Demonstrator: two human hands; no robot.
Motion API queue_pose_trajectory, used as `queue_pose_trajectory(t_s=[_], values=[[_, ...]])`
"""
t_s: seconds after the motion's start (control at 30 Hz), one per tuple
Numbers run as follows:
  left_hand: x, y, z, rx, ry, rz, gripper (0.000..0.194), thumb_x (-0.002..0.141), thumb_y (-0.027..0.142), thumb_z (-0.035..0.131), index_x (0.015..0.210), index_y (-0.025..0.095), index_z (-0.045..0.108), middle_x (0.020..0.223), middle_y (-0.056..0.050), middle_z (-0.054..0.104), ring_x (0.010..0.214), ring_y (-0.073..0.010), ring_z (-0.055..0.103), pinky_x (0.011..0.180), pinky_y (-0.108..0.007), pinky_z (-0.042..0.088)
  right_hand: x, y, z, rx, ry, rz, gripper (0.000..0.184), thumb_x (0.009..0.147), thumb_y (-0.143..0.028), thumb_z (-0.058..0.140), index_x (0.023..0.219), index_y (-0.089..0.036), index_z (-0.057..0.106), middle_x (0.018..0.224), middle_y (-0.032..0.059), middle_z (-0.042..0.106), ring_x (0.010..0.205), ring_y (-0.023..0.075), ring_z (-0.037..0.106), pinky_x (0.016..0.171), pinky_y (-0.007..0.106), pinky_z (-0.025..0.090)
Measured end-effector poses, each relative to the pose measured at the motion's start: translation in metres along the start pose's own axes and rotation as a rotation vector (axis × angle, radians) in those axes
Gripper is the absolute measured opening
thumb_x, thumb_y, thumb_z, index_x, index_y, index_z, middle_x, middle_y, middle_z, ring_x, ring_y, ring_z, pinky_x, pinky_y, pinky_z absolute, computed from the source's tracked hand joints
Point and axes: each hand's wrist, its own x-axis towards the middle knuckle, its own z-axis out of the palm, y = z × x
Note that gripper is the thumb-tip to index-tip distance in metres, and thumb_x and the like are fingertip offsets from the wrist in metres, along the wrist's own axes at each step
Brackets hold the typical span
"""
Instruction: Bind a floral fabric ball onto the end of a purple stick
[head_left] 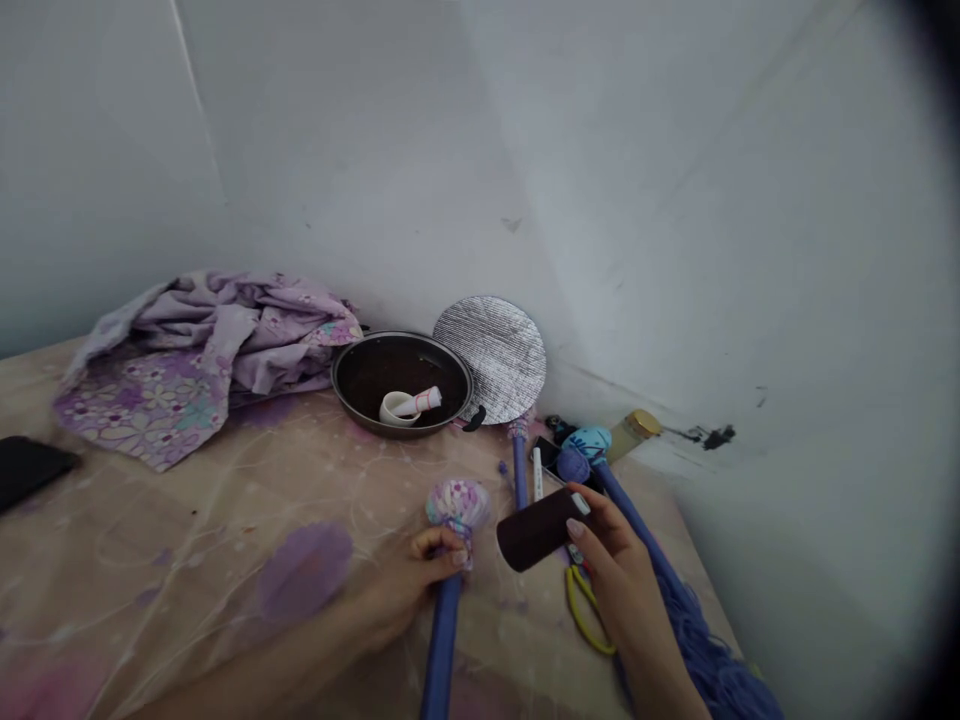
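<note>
My left hand (427,570) is closed round the neck of a blue stick (441,650), just below its round head (459,502) wrapped in pink and purple floral cloth. In my right hand (619,560) is a spool of dark brown thread (536,530), tilted and gripped at its pale end between thumb and fingers. The spool is held to the right of the cloth head, apart from it. Behind my right wrist lie scissors with yellow handles (585,610), their blades mostly hidden.
A dark pan (352,405) holds a small white cup (391,408) with a rolled paper. Around it are crumpled purple cloth (247,350), a silver disc (499,360), a marker (538,472), a blue-headed stick (589,442), blue yarn (739,690), a gold-lidded jar (637,428) and a black phone-like object (30,470).
</note>
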Motion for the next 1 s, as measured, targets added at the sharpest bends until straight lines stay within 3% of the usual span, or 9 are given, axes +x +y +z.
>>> queue_pose_trajectory(t_s=[0.23,0.3,0.6,0.7,0.8,0.87,0.97,1.0], values=[[-0.013,0.055,-0.039,0.373,-0.051,0.023,0.022,0.067,0.034,0.073,0.071,0.017,0.061,0.066,0.002,0.056,0.058,-0.0093,0.046,0.056,-0.022,0.031,-0.004,0.012,0.001,-0.047,-0.044,-0.042,0.040,0.076,-0.034,0.067,0.115,-0.026,0.058,0.113,0.0051,0.060,0.100,0.0223,0.055,0.083,0.031,0.045],[-0.015,0.065,-0.050,0.509,-0.011,0.046,0.020,0.068,0.034,0.071,0.072,0.017,0.062,0.070,0.003,0.057,0.060,-0.0094,0.045,0.056,-0.022,0.030,-0.003,0.015,0.006,-0.046,-0.056,-0.056,0.039,0.077,-0.033,0.067,0.115,-0.026,0.058,0.110,0.0051,0.061,0.098,0.0224,0.056,0.082,0.032,0.045],[-0.022,0.058,-0.066,0.599,0.141,0.034,0.023,0.072,0.039,0.064,0.071,0.017,0.063,0.065,0.004,0.057,0.067,-0.0149,0.052,0.062,-0.023,0.034,0.001,0.013,0.024,0.094,-0.039,0.030,0.044,0.074,-0.036,0.069,0.115,-0.026,0.059,0.095,0.0023,0.062,0.081,0.0184,0.054,0.069,0.028,0.045],[-0.038,0.061,-0.063,0.748,0.189,0.143,0.021,0.070,0.041,0.066,0.069,0.020,0.066,0.087,-0.003,0.065,0.093,-0.0247,0.057,0.080,-0.029,0.039,-0.002,0.016,0.023,0.181,-0.060,0.094,0.039,0.072,-0.038,0.070,0.108,-0.024,0.063,0.089,0.0022,0.062,0.075,0.0178,0.054,0.065,0.028,0.044],[-0.057,0.064,-0.049,0.931,0.326,0.411,0.018,0.074,0.039,0.063,0.069,0.022,0.067,0.133,-0.002,0.049,0.125,-0.0292,0.039,0.105,-0.033,0.022,-0.006,0.017,0.023,0.281,-0.067,0.142,0.034,0.069,-0.038,0.073,0.098,-0.022,0.067,0.089,0.0033,0.063,0.078,0.0185,0.055,0.068,0.028,0.045],[-0.065,0.064,-0.035,0.897,0.257,0.389,0.018,0.075,0.039,0.062,0.069,0.023,0.066,0.123,-0.002,0.057,0.118,-0.0276,0.046,0.103,-0.034,0.026,-0.009,0.017,0.026,0.332,-0.084,0.167,0.033,0.067,-0.039,0.075,0.095,-0.021,0.068,0.088,0.0033,0.063,0.077,0.0180,0.056,0.068,0.027,0.045],[-0.061,0.059,-0.015,0.712,0.016,0.232,0.020,0.076,0.040,0.062,0.070,0.021,0.064,0.098,-0.004,0.067,0.100,-0.0258,0.058,0.090,-0.035,0.039,-0.014,0.017,0.030,0.385,-0.138,0.187,0.037,0.065,-0.044,0.076,0.092,-0.021,0.067,0.084,0.0029,0.062,0.074,0.0174,0.056,0.067,0.027,0.045],[-0.057,0.057,-0.010,0.655,-0.012,0.206,0.019,0.074,0.040,0.064,0.071,0.021,0.063,0.095,-0.003,0.068,0.098,-0.0253,0.059,0.089,-0.035,0.040,-0.016,0.017,0.032,0.399,-0.156,0.188,0.039,0.064,-0.047,0.076,0.092,-0.021,0.066,0.082,0.0025,0.061,0.072,0.0171,0.056,0.066,0.026,0.044]])
